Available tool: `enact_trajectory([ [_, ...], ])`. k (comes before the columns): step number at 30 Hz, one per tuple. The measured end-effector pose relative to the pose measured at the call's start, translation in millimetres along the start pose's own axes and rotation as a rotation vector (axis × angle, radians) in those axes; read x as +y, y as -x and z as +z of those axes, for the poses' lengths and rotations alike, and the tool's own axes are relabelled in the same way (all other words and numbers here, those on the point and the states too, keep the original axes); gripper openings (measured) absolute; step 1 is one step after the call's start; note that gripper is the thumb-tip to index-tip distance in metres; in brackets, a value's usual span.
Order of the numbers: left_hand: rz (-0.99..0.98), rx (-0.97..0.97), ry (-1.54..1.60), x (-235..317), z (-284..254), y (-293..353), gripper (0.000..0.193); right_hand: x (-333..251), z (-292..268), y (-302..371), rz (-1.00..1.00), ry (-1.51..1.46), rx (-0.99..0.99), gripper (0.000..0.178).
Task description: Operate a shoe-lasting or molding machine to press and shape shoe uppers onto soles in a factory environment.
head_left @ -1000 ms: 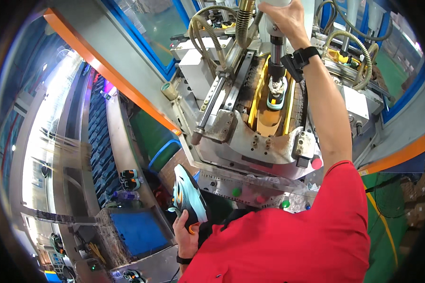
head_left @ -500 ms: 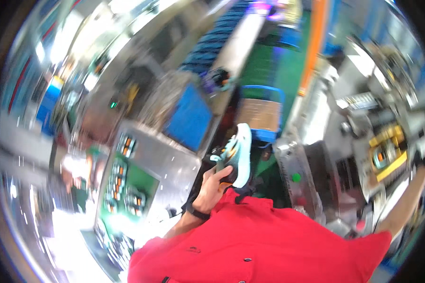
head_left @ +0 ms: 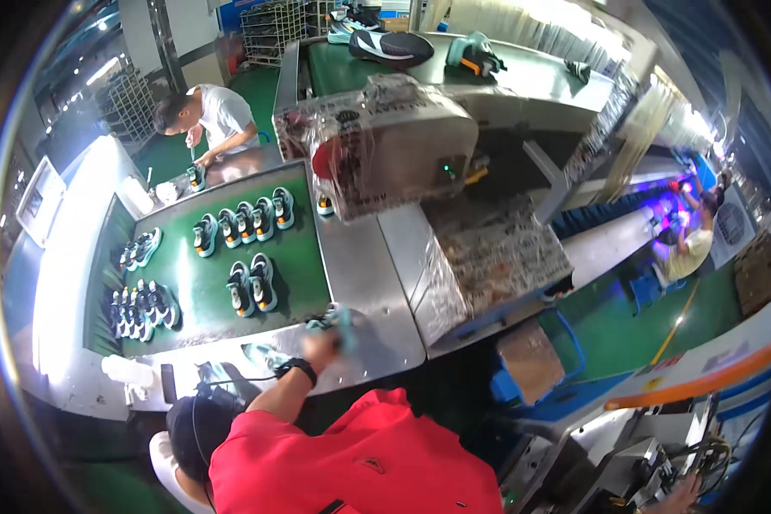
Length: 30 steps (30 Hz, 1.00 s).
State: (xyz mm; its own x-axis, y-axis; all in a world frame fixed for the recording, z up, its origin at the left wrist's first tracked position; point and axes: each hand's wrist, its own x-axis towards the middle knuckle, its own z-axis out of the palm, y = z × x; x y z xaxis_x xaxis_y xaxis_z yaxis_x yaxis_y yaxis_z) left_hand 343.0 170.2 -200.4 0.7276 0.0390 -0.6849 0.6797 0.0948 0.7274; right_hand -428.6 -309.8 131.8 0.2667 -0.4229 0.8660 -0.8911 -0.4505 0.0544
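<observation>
My left hand (head_left: 321,349), smeared by motion, reaches over the metal edge (head_left: 373,338) beside the green conveyor. It is closed on a teal and dark sneaker (head_left: 336,320), also blurred. Several matching sneakers with orange accents stand upright on the green belt (head_left: 193,287); a pair of sneakers (head_left: 252,284) is the group nearest that hand. At the lower right rim, my right hand (head_left: 684,495) is beside dark machine parts (head_left: 651,467). Its fingers are too dim and small to make out, so its grip cannot be judged.
A dark-capped person (head_left: 201,433) sits close by my left arm. Across the belt a person in white (head_left: 223,120) works on a shoe. Plastic-wrapped machine housings (head_left: 403,154) stand ahead; a blue cart (head_left: 531,364) and orange rail (head_left: 694,377) lie rightward.
My view has swung left toward the green conveyor. My left hand has carried the sneaker from in front of my chest out over the metal edge. The right hand is now at the lower rim.
</observation>
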Motion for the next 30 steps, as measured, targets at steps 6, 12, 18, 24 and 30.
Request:
enact_trajectory([
  [6,0.309,0.294,-0.285,33.8,-86.6,-213.4,0.05,-465.0,81.2,-217.6,0.018,-0.829,-0.418,0.023],
  [12,0.495,0.499,-0.691,19.8,-90.7,-255.6,0.071,-781.0,178.6,-354.6,-0.568,-0.965,-0.644,0.038],
  [18,0.296,0.621,-0.633,60.7,-47.3,-214.9,0.067,-983.4,267.9,-426.5,-0.797,-0.841,-1.027,0.061],
  [24,0.286,0.623,-0.66,65.2,-50.6,-211.3,0.066,-1004.0,280.3,-402.2,-0.692,-1.023,-1.068,0.051],
  [30,0.333,0.511,-0.718,41.5,-74.2,-230.2,0.071,-981.7,217.5,-361.6,-0.773,-0.684,-0.484,0.081],
])
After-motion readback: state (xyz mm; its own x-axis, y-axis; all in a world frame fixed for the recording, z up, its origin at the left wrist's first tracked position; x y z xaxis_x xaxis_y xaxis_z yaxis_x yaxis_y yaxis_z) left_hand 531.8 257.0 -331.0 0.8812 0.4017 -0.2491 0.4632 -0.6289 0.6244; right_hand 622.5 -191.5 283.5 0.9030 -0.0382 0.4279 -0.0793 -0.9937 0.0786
